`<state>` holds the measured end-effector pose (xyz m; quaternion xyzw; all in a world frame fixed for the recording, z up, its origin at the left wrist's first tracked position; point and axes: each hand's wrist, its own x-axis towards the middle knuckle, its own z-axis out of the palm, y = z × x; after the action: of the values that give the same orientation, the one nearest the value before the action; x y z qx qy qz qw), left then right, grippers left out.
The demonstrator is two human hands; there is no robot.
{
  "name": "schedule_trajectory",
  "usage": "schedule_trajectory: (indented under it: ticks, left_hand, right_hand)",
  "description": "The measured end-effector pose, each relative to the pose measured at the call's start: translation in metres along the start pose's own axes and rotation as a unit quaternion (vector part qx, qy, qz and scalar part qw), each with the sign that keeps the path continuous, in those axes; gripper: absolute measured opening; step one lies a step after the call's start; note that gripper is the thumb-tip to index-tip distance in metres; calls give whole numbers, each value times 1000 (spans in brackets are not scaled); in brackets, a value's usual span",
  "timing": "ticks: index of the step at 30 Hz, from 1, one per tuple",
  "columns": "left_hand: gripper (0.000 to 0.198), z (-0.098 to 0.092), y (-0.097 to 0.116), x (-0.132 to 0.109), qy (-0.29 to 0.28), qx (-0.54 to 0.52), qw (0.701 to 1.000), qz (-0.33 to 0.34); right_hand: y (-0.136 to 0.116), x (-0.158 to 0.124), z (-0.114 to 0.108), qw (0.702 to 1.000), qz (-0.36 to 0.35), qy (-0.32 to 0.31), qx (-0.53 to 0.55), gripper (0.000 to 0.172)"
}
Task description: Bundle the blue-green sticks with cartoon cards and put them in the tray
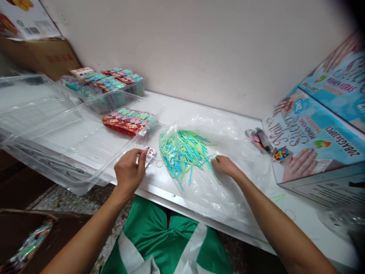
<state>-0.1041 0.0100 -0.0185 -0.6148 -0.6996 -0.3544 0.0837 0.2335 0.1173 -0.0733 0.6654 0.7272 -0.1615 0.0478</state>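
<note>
My left hand point(129, 171) is closed on a small clear packet point(149, 156) with a printed picture, held just above the white table point(305, 219). A thin rubber band point(159, 164) lies on the table right beside it. My right hand point(224, 165) rests at the right edge of a pile of blue and green sticks point(182, 152), its fingers pinched on one or more of them. The sticks lie spread on a clear plastic bag point(228, 190).
A clear plastic tray point(42, 125) at the left holds a stack of colourful packets point(128, 121); more packets point(108, 80) stand behind it by the wall. Printed blue boxes point(313, 133) stand at the right, with small packets point(261, 140) beside them. Cardboard boxes point(37, 42) sit at far left.
</note>
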Motion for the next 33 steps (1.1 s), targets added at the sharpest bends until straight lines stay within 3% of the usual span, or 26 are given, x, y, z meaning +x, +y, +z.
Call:
schedule_trajectory:
  ticks: [4,10,12,15,17,20,24,28,33]
  left_hand:
    - [26,-24,19,2,45,-102,990,-87]
    - [27,-44,38,-1,48,-250,949,-188]
    - [28,-43,37,-2,26,-372,895,-244]
    - [31,-40,35,-3,-26,-539,770,-341]
    - [30,-39,33,-3,-67,-592,700,-395]
    - [24,-38,33,-6,-110,-613,637,-453]
    - [21,-32,35,-15,-138,-612,598,-499]
    - [19,-23,39,-24,-160,-626,569,-508]
    - [19,-18,48,-33,-183,-628,551,-518]
  right_hand:
    - [-14,14,0,999,16,19,20,48]
    - [-48,57,-8,997,15,49,52,44]
    - [-55,67,-12,997,2,43,64,35]
    - [-57,74,-17,996,-17,14,88,21]
    - [-51,71,-20,994,-18,-15,110,17]
    - [-35,60,-22,987,-7,-48,154,19]
    - [-14,45,-20,972,1,-44,230,20]
    - [-9,37,-12,950,-21,-9,311,18]
    - [-14,26,-3,913,-78,85,390,27]
